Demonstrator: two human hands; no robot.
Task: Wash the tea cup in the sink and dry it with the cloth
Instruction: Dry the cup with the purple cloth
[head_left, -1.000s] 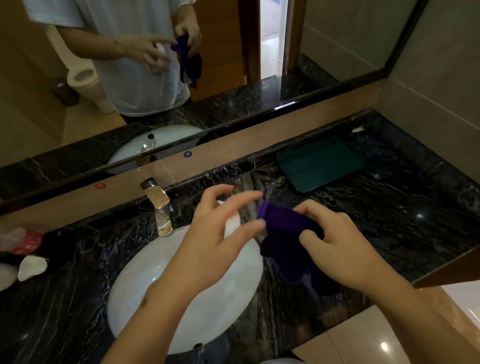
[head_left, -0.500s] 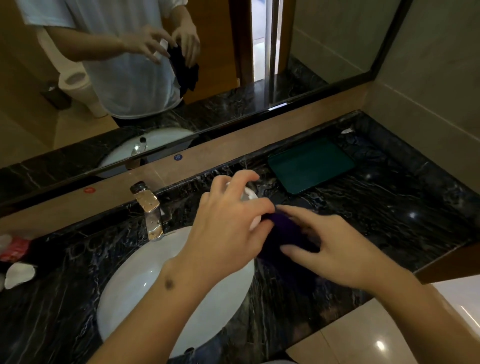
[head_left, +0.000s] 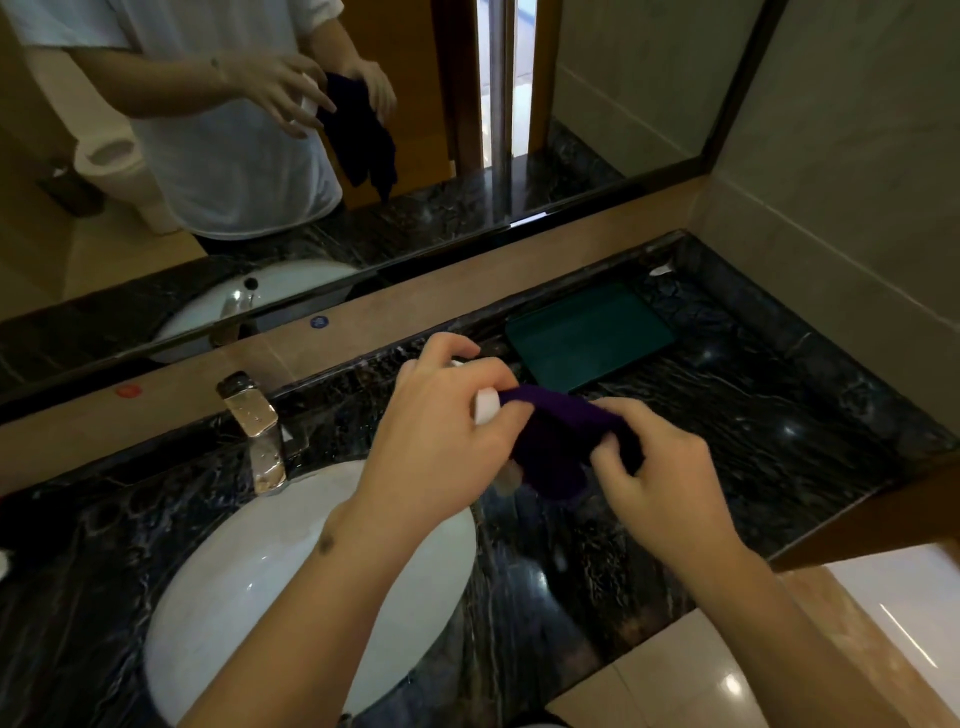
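My left hand (head_left: 441, 441) grips a small white tea cup (head_left: 487, 406), mostly hidden behind its fingers, above the counter just right of the sink. A dark purple cloth (head_left: 558, 441) is pressed against the cup's right side, and my right hand (head_left: 660, 467) is shut on the cloth's right end. The white oval sink (head_left: 249, 597) lies below and left of both hands, with the chrome faucet (head_left: 257, 431) at its back edge.
A dark green tray (head_left: 589, 335) lies on the black marble counter (head_left: 753, 441) behind my right hand. A mirror (head_left: 311, 156) runs along the back wall. The counter's front edge drops to a tiled floor (head_left: 675, 675) at lower right.
Both hands moved slightly away from me and closer together. The cloth went from hanging loose in my right hand to being pushed against the cup.
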